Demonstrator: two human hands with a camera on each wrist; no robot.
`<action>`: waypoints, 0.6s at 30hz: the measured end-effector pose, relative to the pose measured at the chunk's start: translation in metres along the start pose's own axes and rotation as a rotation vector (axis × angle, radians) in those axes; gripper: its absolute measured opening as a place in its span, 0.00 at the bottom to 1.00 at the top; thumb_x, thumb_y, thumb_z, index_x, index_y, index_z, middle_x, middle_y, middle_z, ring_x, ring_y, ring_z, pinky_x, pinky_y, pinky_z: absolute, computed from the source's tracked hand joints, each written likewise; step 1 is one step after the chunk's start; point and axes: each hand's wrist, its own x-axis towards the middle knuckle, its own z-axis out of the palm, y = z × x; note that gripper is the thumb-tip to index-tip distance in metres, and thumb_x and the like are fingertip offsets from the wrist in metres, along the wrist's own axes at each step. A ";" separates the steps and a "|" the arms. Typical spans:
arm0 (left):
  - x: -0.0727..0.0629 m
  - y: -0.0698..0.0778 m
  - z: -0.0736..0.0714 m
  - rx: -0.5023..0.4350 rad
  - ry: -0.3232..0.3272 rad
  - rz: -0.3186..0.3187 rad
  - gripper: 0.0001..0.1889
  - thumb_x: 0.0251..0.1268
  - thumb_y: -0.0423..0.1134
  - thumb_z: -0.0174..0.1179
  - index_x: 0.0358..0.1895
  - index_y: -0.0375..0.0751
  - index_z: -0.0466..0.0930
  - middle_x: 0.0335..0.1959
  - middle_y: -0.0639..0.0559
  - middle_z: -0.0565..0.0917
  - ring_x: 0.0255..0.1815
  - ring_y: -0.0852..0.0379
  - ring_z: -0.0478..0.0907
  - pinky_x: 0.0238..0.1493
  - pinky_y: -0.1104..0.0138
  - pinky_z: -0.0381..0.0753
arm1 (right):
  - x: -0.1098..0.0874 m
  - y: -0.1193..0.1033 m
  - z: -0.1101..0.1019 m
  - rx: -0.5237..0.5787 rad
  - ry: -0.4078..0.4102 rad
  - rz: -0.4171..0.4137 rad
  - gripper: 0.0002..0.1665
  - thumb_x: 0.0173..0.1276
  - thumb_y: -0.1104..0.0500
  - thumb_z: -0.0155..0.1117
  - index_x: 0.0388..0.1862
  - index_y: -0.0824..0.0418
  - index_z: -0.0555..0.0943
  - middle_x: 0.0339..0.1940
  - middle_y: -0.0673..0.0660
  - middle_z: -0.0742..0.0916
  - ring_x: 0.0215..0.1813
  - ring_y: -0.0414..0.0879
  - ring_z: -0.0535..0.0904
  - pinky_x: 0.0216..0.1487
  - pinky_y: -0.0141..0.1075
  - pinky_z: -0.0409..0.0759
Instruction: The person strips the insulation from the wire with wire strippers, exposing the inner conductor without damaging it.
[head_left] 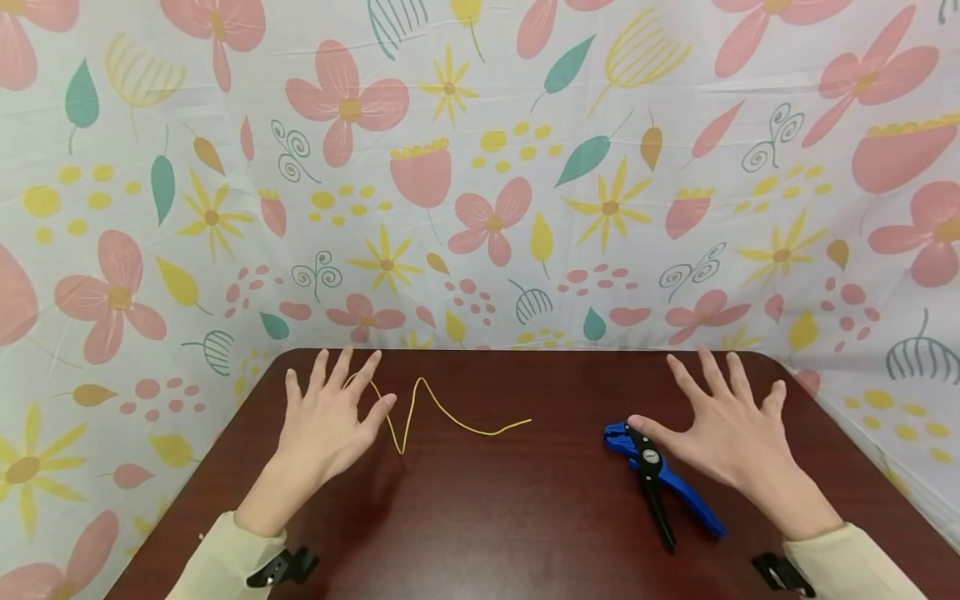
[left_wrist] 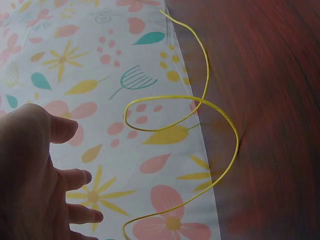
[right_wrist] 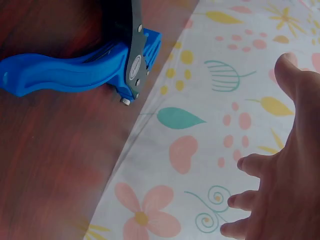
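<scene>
My left hand (head_left: 330,425) is spread above the left side of the table, fingers apart and holding nothing. Beside it, partly behind its fingers in the head view, a thin yellow wire (head_left: 450,414) lies in bends; the left wrist view shows the wire (left_wrist: 236,135) curving in a loop. On the right, my right hand (head_left: 731,425) is likewise spread with nothing in it. Its thumb overlaps the head of a blue and black wire stripper (head_left: 651,458) in the head view, but the right wrist view shows the wire stripper (right_wrist: 75,72) apart from the hand.
A dark reddish-brown table (head_left: 495,508) with rounded far corners carries both things. Behind it and along its sides hangs a white cloth (head_left: 480,150) printed with flowers and leaves. Black straps with small devices (head_left: 283,568) sit at both wrists over light sleeves.
</scene>
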 end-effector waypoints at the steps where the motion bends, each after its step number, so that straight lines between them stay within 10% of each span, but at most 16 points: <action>1: 0.000 0.000 0.000 -0.003 0.002 0.001 0.38 0.79 0.70 0.41 0.84 0.57 0.59 0.83 0.37 0.60 0.84 0.29 0.46 0.74 0.25 0.36 | -0.001 0.000 0.000 0.000 0.000 -0.001 0.68 0.61 0.12 0.53 0.87 0.54 0.58 0.83 0.74 0.58 0.82 0.76 0.43 0.64 0.85 0.29; 18: -0.015 0.019 0.000 -0.049 0.073 0.073 0.42 0.74 0.70 0.53 0.85 0.57 0.58 0.84 0.39 0.58 0.84 0.34 0.49 0.77 0.30 0.41 | -0.017 0.006 0.007 0.003 -0.032 -0.016 0.69 0.62 0.13 0.54 0.89 0.52 0.51 0.82 0.74 0.61 0.79 0.77 0.53 0.66 0.84 0.30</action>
